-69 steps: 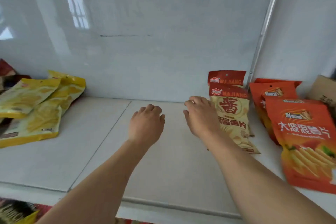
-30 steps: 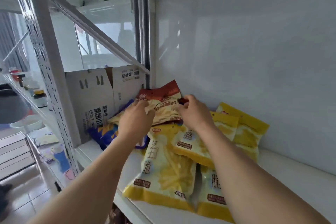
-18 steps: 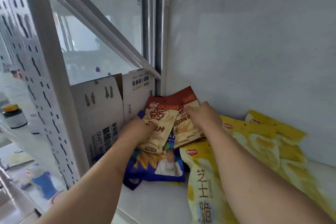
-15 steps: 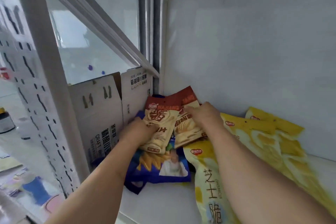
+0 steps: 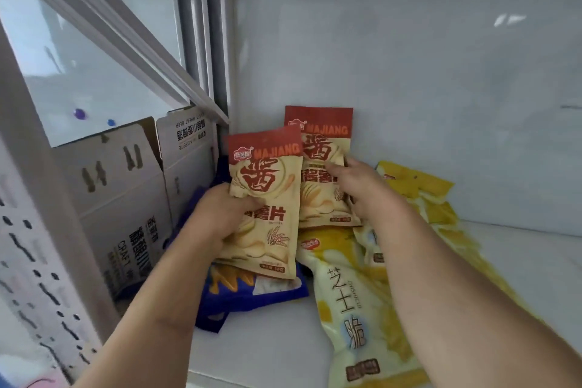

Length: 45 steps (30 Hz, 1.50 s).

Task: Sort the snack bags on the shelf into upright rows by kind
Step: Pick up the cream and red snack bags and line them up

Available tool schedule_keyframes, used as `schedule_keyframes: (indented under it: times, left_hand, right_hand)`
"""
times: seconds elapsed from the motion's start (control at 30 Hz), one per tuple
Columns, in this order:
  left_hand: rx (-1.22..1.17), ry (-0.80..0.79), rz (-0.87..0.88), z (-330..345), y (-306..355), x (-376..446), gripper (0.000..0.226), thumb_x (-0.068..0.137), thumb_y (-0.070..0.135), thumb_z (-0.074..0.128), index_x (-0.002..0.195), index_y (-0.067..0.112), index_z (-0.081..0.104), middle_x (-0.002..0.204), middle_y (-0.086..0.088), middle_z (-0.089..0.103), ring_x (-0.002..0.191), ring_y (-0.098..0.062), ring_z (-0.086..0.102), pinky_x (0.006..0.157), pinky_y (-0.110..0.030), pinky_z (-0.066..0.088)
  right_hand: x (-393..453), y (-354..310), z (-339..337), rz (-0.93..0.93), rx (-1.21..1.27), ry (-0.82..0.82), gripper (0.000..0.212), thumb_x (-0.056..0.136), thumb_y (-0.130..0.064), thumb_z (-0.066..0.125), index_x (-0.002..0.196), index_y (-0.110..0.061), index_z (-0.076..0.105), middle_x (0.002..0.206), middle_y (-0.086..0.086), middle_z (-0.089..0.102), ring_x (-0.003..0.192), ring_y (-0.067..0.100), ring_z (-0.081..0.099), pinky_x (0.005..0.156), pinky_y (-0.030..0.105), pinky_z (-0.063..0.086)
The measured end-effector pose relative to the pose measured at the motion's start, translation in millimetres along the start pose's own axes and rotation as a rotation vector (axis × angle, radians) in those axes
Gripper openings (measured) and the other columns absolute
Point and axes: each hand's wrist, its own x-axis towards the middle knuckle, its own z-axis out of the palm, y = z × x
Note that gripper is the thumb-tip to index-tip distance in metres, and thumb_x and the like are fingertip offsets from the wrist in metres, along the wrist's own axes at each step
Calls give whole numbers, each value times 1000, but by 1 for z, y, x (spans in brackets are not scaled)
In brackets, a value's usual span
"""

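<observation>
**Two Majiang bags in hand at the shelf's left corner**

I am working in the left back corner of the white shelf (image 5: 519, 261). The back panel (image 5: 409, 72) closes off the far side, and a grey upright post (image 5: 217, 25) marks the corner. Just left of it stands an open cardboard carton (image 5: 126, 198), its flaps up, touching the edge of the pile. Open shelf surface lies to the right, past the yellow bags, and a smaller bare patch sits in front near the shelf lip.

My left hand (image 5: 217, 217) grips the near Majiang bag (image 5: 267, 198) by its left edge, thumb across the front, fingers curled behind it. The bag stands nearly upright, red band on top, lifted over a blue snack bag (image 5: 252, 293) that lies flat beneath it. My right hand (image 5: 368, 195) pinches the far Majiang bag (image 5: 321, 167) at its right edge, index finger laid across the print. That bag stands upright against the back panel, partly behind the near one, so the two overlap.

Both forearms reach in from the bottom of the view, the right one passing over a large yellow cheese-crisp bag (image 5: 352, 309) lying flat with its foot toward me. More yellow bags (image 5: 419, 192) are heaped to the right of my right hand, leaning toward the back panel.
</observation>
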Motion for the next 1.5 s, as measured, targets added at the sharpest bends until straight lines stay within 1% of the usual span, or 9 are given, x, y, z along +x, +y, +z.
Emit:
schedule_keyframes:
  times: [0.2,0.33,0.67,0.93,1.1,1.17,1.23,1.3,1.5]
  left_hand:
    - [-200,-182,59,58,17,-35,25,87,6,73,111,12,71,100,-7,79,94,-27,76,90,-51,58]
    - [-173,-302,105,115,26,-62,21,89,7,71,109,12,72,102,-7,79,95,-27,76,91,-50,58]
    - [-202,-498,71,288,28,-152,25,92,3,67,116,7,66,99,-10,79,88,-30,77,72,-48,62]
    - [-221,-608,-2,414,22,-204,25,89,4,71,113,7,69,98,-10,79,88,-30,77,81,-50,61]
    - [-198,-684,16,480,30,-212,21,92,11,69,114,12,69,101,-5,79,92,-28,76,88,-52,59]
    - [-196,-724,38,505,37,-211,21,94,13,67,115,13,68,102,-4,79,93,-27,76,88,-51,59]
    - [-192,-757,50,531,43,-209,21,94,13,68,115,14,68,101,-3,79,93,-26,76,88,-51,59]
    - [-182,-785,54,556,50,-208,20,94,14,68,113,16,69,100,-2,79,92,-25,76,88,-51,59]
    - [-156,-839,61,622,61,-213,22,93,14,68,115,15,68,101,-1,79,92,-24,77,88,-50,59]
  right_hand:
    - [-32,12,-72,-14,83,143,35,93,-39,66,124,-22,64,113,3,73,96,26,72,89,48,58]
    - [-66,24,-139,-15,122,202,18,97,-31,64,107,-18,70,96,3,77,81,21,76,67,32,62]
    - [-159,78,-319,0,205,416,15,97,-27,65,102,-14,72,87,2,77,65,14,75,51,26,58]
    - [-206,126,-443,62,147,571,16,97,-31,65,96,-17,72,85,1,78,69,19,76,56,29,59]
    - [-212,144,-506,66,93,648,11,96,-36,65,89,-27,68,92,-8,73,77,13,71,79,33,59]
    - [-212,149,-531,52,61,679,12,96,-37,64,98,-26,68,102,-10,68,84,10,64,88,32,53]
    - [-210,153,-557,51,26,727,38,94,-42,65,123,-17,65,121,-7,63,107,16,60,98,34,47]
    - [-209,156,-583,48,-14,763,47,90,-50,66,125,-19,66,127,-7,64,116,19,61,103,39,47]
    - [-212,169,-659,78,-66,810,21,92,-41,67,99,-22,74,96,-2,78,88,23,74,88,45,59]
